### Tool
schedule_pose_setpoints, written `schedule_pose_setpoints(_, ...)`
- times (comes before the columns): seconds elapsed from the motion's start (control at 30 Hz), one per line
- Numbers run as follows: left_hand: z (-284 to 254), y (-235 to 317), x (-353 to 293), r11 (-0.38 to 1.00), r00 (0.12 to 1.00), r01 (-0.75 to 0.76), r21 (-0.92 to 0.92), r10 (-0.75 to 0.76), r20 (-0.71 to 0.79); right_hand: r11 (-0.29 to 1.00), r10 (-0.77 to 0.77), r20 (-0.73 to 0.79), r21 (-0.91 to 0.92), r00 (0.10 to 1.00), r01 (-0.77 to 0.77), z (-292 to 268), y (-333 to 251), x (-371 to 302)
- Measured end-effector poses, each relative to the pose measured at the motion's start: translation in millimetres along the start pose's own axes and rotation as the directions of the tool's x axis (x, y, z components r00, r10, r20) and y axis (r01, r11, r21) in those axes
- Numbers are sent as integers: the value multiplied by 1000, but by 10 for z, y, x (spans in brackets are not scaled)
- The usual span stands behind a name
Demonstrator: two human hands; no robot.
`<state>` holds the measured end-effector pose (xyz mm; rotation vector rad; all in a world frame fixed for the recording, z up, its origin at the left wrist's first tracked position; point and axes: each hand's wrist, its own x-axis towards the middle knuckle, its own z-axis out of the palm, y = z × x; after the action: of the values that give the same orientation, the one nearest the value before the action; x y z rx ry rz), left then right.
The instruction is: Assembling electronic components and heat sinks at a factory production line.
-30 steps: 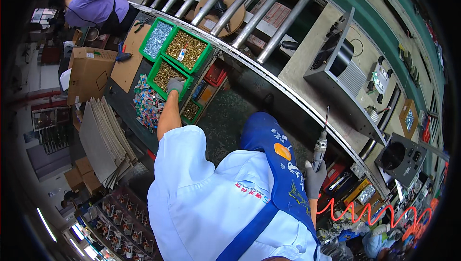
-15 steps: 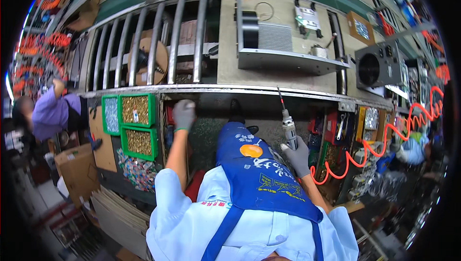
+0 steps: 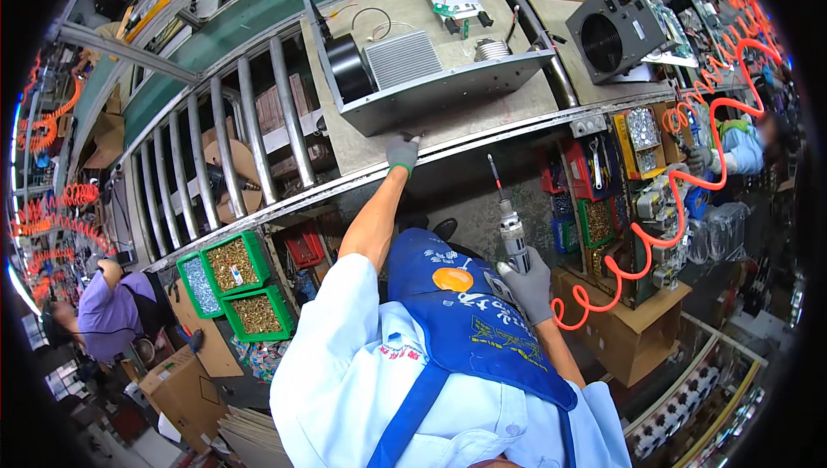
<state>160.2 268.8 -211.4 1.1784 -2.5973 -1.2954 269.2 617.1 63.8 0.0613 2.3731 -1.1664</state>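
Observation:
My left hand (image 3: 402,152), in a grey glove, is over the front edge of the tan work board (image 3: 508,110), close beside a dark grey metal chassis (image 3: 448,93). Its fingers are drawn together; whatever they may hold is too small to make out. On the chassis are a ribbed heat sink (image 3: 403,60), a black cylinder (image 3: 349,67) and a coil (image 3: 494,50). My right hand (image 3: 527,285), also gloved, is wrapped round a power screwdriver (image 3: 512,231). Its long bit points up and away from me, short of the bench edge.
Green bins (image 3: 287,317) of brass-coloured and silvery small parts stand at left. Metal rollers (image 3: 250,123) lie beside the board. A red coiled hose (image 3: 689,182) loops at right, near a second grey unit (image 3: 633,24). A person in purple (image 3: 116,313) is at far left.
My left hand has moved from near the green bins, right and forward to the chassis. The view has turned and shifted. My right hand still grips the screwdriver.

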Motion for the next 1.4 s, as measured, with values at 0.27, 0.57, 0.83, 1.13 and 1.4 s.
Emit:
schedule_pose_setpoints(0.27,-698,838,-1248,446,840,482,-754,8,542,994,-104,97,0,990,105,1,42,14)
schedule_pose_setpoints(0.57,-1156,1552,-1387,318,809,465,-826,228,543,989,-144,141,8,979,145,27,-217,149)
schedule_pose_setpoints(0.83,-1397,1744,-1017,679,652,293,-673,373,660,957,-67,276,288,959,-16,-123,-356,171)
schedule_pose_setpoints(1.13,-1891,2259,-381,908,418,-56,-414,398,817,978,25,48,208,999,-34,335,-847,330)
schedule_pose_setpoints(1.4,-1857,2193,2161,625,538,-780,36,640,548,928,164,-149,357,975,-102,677,-1198,510)
